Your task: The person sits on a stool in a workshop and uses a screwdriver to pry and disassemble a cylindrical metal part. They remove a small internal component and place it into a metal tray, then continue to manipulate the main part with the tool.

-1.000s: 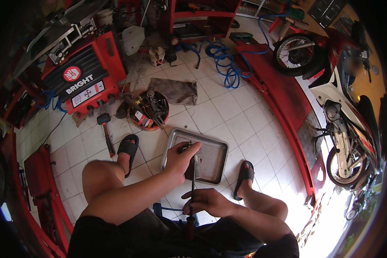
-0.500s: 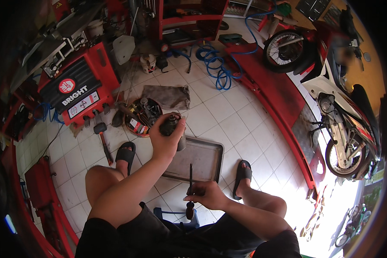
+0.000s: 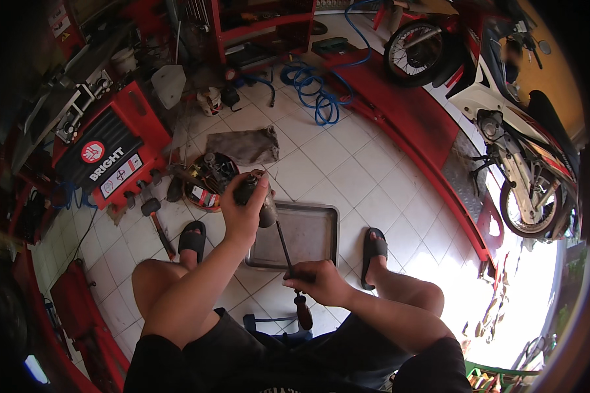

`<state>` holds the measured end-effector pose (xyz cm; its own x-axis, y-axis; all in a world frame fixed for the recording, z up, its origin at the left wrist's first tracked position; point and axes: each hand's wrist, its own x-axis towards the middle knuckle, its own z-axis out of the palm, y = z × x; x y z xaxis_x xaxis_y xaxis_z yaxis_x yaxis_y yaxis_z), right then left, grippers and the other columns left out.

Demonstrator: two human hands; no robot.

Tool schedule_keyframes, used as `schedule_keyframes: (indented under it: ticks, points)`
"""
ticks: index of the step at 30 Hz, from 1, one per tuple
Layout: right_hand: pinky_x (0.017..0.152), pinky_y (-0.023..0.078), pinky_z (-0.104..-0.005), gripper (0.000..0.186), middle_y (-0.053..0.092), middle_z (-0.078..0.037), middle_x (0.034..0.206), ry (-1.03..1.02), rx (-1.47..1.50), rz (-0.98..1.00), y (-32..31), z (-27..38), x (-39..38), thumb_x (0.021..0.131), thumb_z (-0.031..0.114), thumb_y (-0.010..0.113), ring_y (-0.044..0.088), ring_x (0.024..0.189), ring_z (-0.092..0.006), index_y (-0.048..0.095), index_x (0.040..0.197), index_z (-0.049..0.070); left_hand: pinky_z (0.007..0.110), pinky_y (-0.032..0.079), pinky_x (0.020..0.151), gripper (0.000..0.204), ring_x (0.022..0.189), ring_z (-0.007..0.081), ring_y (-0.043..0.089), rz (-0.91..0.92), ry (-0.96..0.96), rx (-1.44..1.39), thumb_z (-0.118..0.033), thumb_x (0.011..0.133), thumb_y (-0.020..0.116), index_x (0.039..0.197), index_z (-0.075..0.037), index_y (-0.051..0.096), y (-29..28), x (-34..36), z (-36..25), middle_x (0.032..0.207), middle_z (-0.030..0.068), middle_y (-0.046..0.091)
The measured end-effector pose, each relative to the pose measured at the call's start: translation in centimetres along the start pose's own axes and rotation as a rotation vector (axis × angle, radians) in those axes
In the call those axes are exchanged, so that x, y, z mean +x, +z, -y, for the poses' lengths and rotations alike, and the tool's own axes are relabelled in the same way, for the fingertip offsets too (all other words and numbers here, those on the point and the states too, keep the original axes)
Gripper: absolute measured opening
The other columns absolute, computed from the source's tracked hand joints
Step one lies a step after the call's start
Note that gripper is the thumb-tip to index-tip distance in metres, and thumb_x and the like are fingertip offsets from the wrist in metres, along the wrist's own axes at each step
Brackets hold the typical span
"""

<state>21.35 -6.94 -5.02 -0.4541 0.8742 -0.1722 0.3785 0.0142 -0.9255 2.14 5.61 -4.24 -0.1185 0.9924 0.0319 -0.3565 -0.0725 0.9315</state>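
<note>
My left hand (image 3: 248, 203) is closed round a dark metal cylindrical part (image 3: 267, 213) above the upper left of a metal tray (image 3: 334, 242) on the tiled floor. My right hand (image 3: 314, 281), lower and to the right, pinches the shaft of a screwdriver (image 3: 284, 245) with a brown handle (image 3: 303, 314). The shaft slants up to the underside of the part; I cannot tell whether its tip is inside.
Around me are a round tub of tools (image 3: 203, 196), a mallet (image 3: 156, 219), a grey rag (image 3: 242, 145), coiled blue hose (image 3: 331, 98), a red-and-black machine (image 3: 111, 154), a red ramp (image 3: 439, 150) and motorcycles (image 3: 524, 183). My sandalled feet (image 3: 377, 259) flank the tray.
My left hand has risen leftward with the part since a second ago. In the last half second the screwdriver has tilted up toward the part, where before its tip stood apart below it.
</note>
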Motion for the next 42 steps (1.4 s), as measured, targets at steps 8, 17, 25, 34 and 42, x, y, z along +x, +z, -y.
schedule_keyframes:
  ticks: [8,17,25,34,42]
  points:
    - [0.067,0.056,-0.0325,0.019,0.071,-0.009,0.075,0.011,-0.014,0.031,-1.0,1.3,-0.2,0.095,0.016,0.070,0.069,0.068,-0.0165,0.072,0.105,0.000,0.043,0.056,0.072,0.035,0.078,0.0271,0.066,-0.094,-0.713,-0.359,-0.037,0.092,0.074,0.108,-0.010,0.058,-0.2,-0.6,0.4,0.098,0.0126,0.068]
    - [0.068,0.055,-0.0365,0.016,0.070,-0.014,0.074,0.032,-0.014,0.064,-1.5,2.2,-0.1,0.092,0.014,0.070,0.070,0.068,-0.0250,0.073,0.100,0.001,0.039,0.057,0.058,0.035,0.066,0.0251,0.067,-0.103,-0.614,-0.302,-0.031,0.088,0.080,0.097,-0.004,0.060,1.0,-1.7,0.0,0.089,0.0108,0.066]
    - [0.068,0.055,-0.0362,0.017,0.070,-0.013,0.075,0.034,0.005,0.067,-1.0,2.0,0.4,0.092,0.014,0.070,0.070,0.068,-0.0235,0.072,0.100,0.000,0.041,0.057,0.061,0.030,0.069,0.0262,0.067,-0.089,-0.594,-0.236,-0.030,0.091,0.075,0.103,-0.009,0.057,0.3,-1.7,0.7,0.092,0.0115,0.068]
    - [0.061,0.055,-0.0332,0.020,0.071,-0.010,0.073,0.158,0.116,0.038,-0.7,1.1,0.5,0.094,0.019,0.070,0.070,0.065,-0.0167,0.071,0.097,-0.001,0.039,0.057,0.061,0.026,0.070,0.0251,0.068,-0.085,-0.538,-0.199,-0.028,0.091,0.076,0.097,-0.007,0.061,0.4,-1.7,0.8,0.091,0.0100,0.069]
    - [0.060,0.054,-0.0317,0.043,0.069,-0.010,0.068,0.245,-0.093,-0.074,-1.0,1.0,1.8,0.073,0.034,0.090,0.070,0.063,-0.0173,0.066,0.080,-0.001,0.037,0.057,0.061,0.024,0.069,0.0207,0.067,-0.097,-0.411,-0.170,-0.023,0.090,0.078,0.095,-0.004,0.064,0.6,-0.9,1.5,0.090,0.0070,0.068]
